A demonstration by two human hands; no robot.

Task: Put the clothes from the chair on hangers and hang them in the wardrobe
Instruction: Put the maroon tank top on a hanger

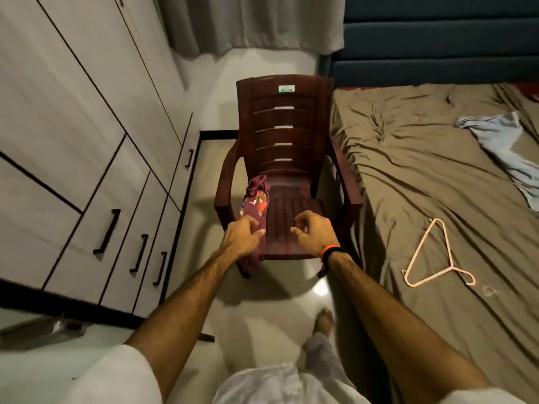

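A maroon garment (256, 199) with a coloured print lies bunched along the left side of the seat of a dark brown plastic chair (284, 135), its end hanging over the front edge. My left hand (243, 236) hovers over the garment's near end with fingers loosely curled, holding nothing. My right hand (313, 233), a band on its wrist, is over the bare front of the seat, fingers relaxed and empty. A pale pink hanger (431, 258) lies on the bed to the right. The white wardrobe (73, 126) stands on the left with its doors closed.
The bed (423, 176) with a rumpled brown sheet runs along the right, close to the chair's arm. A light blue cloth (501, 141) lies on it further back. Grey curtains (250, 21) hang behind the chair. My foot (322, 319) is on the glossy floor.
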